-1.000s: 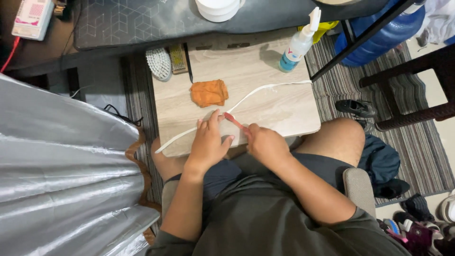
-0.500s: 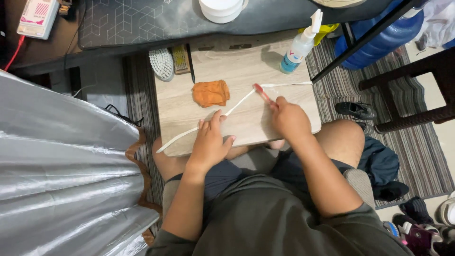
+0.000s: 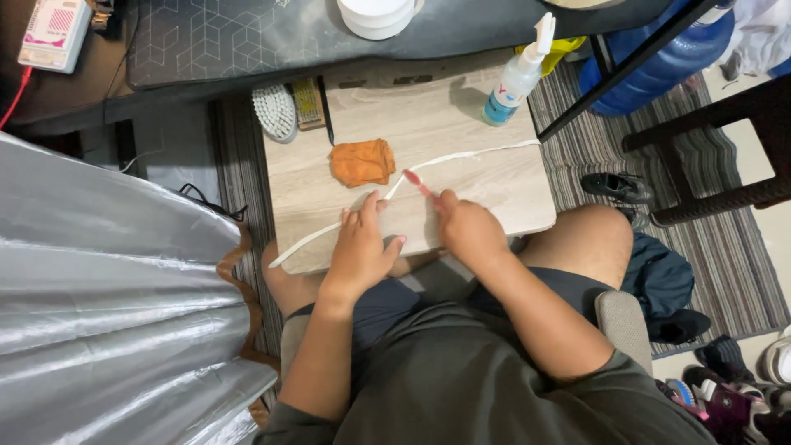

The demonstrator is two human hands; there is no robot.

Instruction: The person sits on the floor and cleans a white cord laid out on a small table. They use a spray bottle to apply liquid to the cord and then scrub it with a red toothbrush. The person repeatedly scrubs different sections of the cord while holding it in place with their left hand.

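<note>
A long white shoelace (image 3: 470,158) lies stretched across the small light wooden table (image 3: 519,198), from its front left corner to its right edge. My left hand (image 3: 360,247) presses flat on the lace near the table's front. My right hand (image 3: 468,229) grips a pink toothbrush (image 3: 416,182), whose head touches the lace just right of my left fingertips. A crumpled orange cloth (image 3: 362,161) lies behind the hands, near the middle of the table.
A spray bottle (image 3: 519,76) with blue liquid stands at the table's back right. A white scrub brush (image 3: 276,111) and a small yellow brush (image 3: 309,102) lie at the back left. Silver fabric (image 3: 107,297) fills the left. Shoes (image 3: 618,187) and a dark chair (image 3: 725,140) are on the right.
My right hand with the toothbrush has come back along the lace, from the far right toward my left hand. My left hand has stayed pressed on the lace.
</note>
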